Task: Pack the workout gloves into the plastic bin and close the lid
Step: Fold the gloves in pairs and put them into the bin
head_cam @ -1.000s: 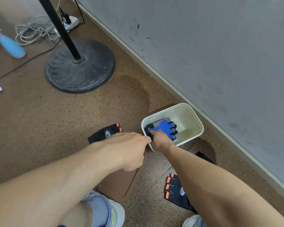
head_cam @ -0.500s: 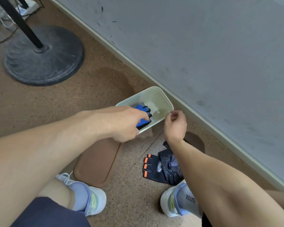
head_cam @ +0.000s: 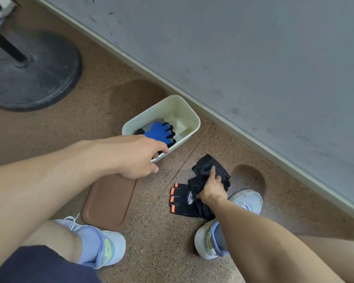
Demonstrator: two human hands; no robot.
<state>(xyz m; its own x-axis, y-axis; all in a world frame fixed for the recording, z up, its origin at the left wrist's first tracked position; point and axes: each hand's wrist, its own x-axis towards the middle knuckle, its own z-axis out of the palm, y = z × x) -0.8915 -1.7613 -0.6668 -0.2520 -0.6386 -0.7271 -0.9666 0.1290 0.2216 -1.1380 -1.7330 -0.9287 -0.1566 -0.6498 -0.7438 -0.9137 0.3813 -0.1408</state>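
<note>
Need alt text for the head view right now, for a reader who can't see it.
The right hand grips black gloves piled on the floor, while the left hand holds the rim of an open cream bin containing a blue glove. The brown lid lies beside the bin.

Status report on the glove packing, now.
Left hand at the bin rim, grip unclear. Right hand shut on black gloves on the floor. Blue glove in bin. Brown lid off, lying beside it. Nothing blocking.
</note>
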